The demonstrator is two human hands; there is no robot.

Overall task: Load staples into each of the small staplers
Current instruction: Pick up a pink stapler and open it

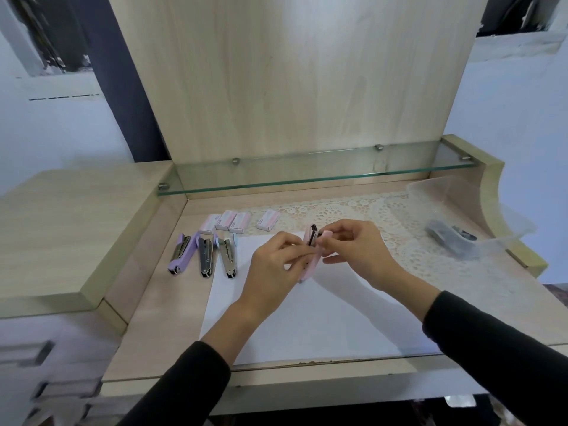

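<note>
Desk (159,290): three staplers (179,255) (205,256) (228,256), four staple boxes (209,224) (226,220) (239,222) (269,220); hands (270,272) (359,250) hold pink stapler (310,265).

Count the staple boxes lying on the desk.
4 staple boxes: three side by side behind the lying staplers, one apart to their right. More may be hidden.

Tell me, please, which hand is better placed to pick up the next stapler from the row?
Probably left. The left hand sits nearer the three staplers; the right hand would have to cross the pink stapler.
</note>
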